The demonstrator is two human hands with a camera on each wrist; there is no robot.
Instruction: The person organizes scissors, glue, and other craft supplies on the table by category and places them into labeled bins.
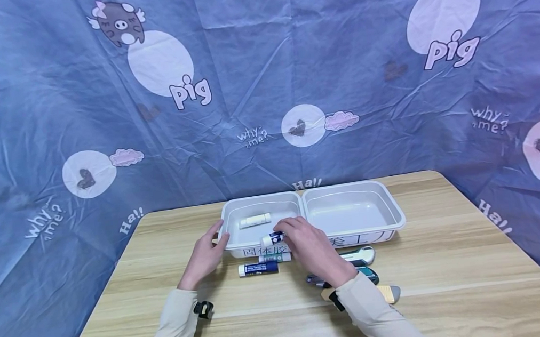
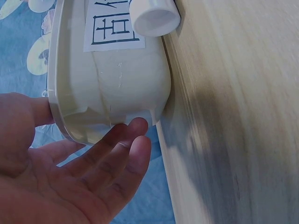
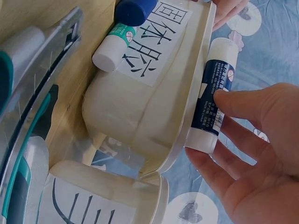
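Observation:
My right hand (image 1: 307, 243) pinches a navy and white glue stick (image 3: 210, 98) between thumb and fingers. The stick is over the front rim of the left white bin (image 2: 107, 84), which bears a paper label. Inside that bin lies a white glue stick (image 1: 255, 220). At the bin's left end is my left hand (image 1: 205, 255), its fingers loosely extended and touching the rim and side. On the table before the bin lie a blue glue stick (image 1: 258, 268) and a green-and-white glue stick (image 1: 282, 257), partly hidden in the head view.
Joined to the right side is a second white bin (image 1: 351, 212), also labelled. In front of it, partly under my right forearm, lie several utility knives, among them a white one (image 1: 364, 255) and a yellow-grey one (image 1: 390, 293). A blue patterned cloth (image 1: 250, 58) hangs behind the table.

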